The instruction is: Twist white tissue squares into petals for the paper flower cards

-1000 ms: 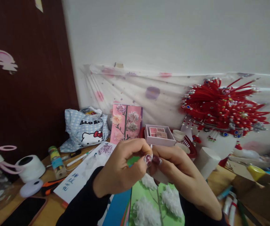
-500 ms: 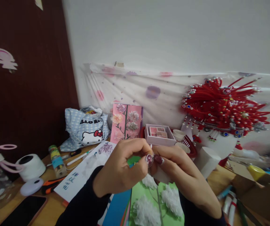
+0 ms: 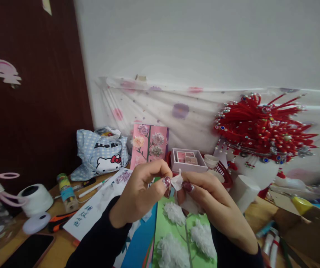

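A small piece of white tissue paper [image 3: 177, 181] is pinched between my two hands above the green sheet [image 3: 162, 219]. My left hand [image 3: 143, 191] grips its left edge between thumb and forefinger. On the other side, my right hand [image 3: 214, 201] holds the tissue with thumb and forefinger, and more white paper hangs beneath those fingers. White fluffy paper flowers [image 3: 173, 251] sit on the green sheet below, around a drawn stem.
A white sheet with writing [image 3: 86, 217], an orange-black cutter [image 3: 61, 220] and a phone [image 3: 28, 251] lie left. Behind stand a checked bag [image 3: 104, 156], a pink flower card [image 3: 150, 143] and a white box [image 3: 189, 160]. A red beaded headdress [image 3: 262, 130] stands right.
My hands have moved slightly apart, and the white tissue between the fingertips now shows more, with a tip sticking up.
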`<state>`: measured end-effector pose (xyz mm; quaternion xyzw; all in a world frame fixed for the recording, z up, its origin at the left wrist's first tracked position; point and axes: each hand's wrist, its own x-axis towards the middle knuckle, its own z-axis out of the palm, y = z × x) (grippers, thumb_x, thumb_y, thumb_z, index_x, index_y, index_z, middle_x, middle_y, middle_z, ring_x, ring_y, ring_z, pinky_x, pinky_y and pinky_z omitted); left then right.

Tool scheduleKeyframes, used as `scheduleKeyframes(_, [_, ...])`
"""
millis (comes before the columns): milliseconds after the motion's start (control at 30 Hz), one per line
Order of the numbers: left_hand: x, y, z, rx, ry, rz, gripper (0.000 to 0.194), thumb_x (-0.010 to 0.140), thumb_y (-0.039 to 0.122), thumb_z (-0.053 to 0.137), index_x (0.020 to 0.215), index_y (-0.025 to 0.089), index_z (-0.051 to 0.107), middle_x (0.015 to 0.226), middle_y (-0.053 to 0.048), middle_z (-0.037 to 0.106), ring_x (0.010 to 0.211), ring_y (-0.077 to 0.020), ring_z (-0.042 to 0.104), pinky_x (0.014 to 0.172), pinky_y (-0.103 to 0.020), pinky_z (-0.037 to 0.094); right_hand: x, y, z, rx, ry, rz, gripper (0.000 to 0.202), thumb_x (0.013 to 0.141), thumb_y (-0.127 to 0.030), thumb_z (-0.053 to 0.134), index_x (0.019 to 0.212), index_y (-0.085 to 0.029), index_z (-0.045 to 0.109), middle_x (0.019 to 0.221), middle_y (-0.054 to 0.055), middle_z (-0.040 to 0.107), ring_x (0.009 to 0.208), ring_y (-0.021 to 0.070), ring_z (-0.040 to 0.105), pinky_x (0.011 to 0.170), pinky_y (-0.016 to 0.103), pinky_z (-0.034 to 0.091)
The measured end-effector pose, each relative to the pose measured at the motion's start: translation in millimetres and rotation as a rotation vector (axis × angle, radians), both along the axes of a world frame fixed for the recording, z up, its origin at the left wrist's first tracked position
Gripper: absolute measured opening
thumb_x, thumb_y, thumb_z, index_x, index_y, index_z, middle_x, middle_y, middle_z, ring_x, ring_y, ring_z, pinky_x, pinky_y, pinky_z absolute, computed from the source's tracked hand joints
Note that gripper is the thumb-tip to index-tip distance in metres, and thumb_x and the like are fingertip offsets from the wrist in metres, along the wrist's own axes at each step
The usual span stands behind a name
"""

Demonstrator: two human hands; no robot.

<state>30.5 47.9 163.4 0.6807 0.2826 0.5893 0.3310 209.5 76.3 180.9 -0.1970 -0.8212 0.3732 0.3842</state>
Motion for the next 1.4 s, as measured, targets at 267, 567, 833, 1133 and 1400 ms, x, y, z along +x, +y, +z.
scheduleKeyframes(267, [-0.9, 3.4, -2.4, 0.005, -0.041, 0.022, 0.015, 0.085, 0.019, 0.053, 0.07, 0.019, 0.054, 0.066, 0.003, 0.051, 0.061, -0.0118, 0.046, 0.058, -0.026, 0.036, -1.4, 4.5, 4.4, 0.018, -0.047, 0.029, 0.037, 0.098, -0.03, 0.042, 0.066, -0.019, 0.057, 0.057, -0.002, 0.053, 0.048, 0.011, 0.044, 0.049, 0.024, 0.035])
scheduleKeyframes(567, [0.8, 2.2, -2.1, 0.077, 0.089, 0.056, 0.017, 0.09, 0.02, 0.053, 0.073, 0.018, 0.056, 0.071, 0.002, 0.054, 0.067, -0.0128, 0.049, 0.067, -0.028, 0.038, -4.2, 7.8, 2.3, 0.05, -0.045, 0.05, 0.033, 0.096, -0.024, 0.044, 0.067, -0.017, 0.058, 0.059, -0.002, 0.053, 0.052, 0.0109, 0.047, 0.051, 0.023, 0.035])
scheduleKeyframes(833, [2.3, 2.6, -3.8, 0.13, 0.102, 0.047, 0.015, 0.088, 0.015, 0.054, 0.073, 0.018, 0.056, 0.073, 0.003, 0.056, 0.071, -0.012, 0.052, 0.069, -0.027, 0.039, -3.7, 9.0, 0.6, 0.026, -0.019, 0.068, 0.033, 0.096, -0.029, 0.048, 0.065, -0.018, 0.054, 0.058, -0.003, 0.052, 0.053, 0.0099, 0.046, 0.052, 0.022, 0.035])
scheduleKeyframes(1133, [-0.5, 5.3, -3.8, 0.075, -0.007, 0.039, 0.016, 0.087, 0.018, 0.051, 0.071, 0.019, 0.054, 0.071, 0.001, 0.055, 0.07, -0.0142, 0.052, 0.067, -0.029, 0.041, -1.5, 9.2, 3.9, 0.046, -0.019, 0.014, 0.033, 0.094, -0.025, 0.043, 0.064, -0.017, 0.055, 0.057, -0.002, 0.053, 0.05, 0.0096, 0.047, 0.049, 0.022, 0.033])
scheduleKeyframes(1400, [13.2, -2.1, 1.6, -0.025, 0.125, 0.168, 0.023, 0.093, 0.032, 0.058, 0.076, 0.021, 0.048, 0.072, 0.004, 0.05, 0.068, -0.0115, 0.049, 0.064, -0.025, 0.04, -2.0, 8.8, 0.6, 0.099, -0.011, -0.007, 0.03, 0.097, -0.024, 0.047, 0.067, -0.019, 0.048, 0.06, -0.004, 0.047, 0.056, 0.0108, 0.042, 0.054, 0.023, 0.034])
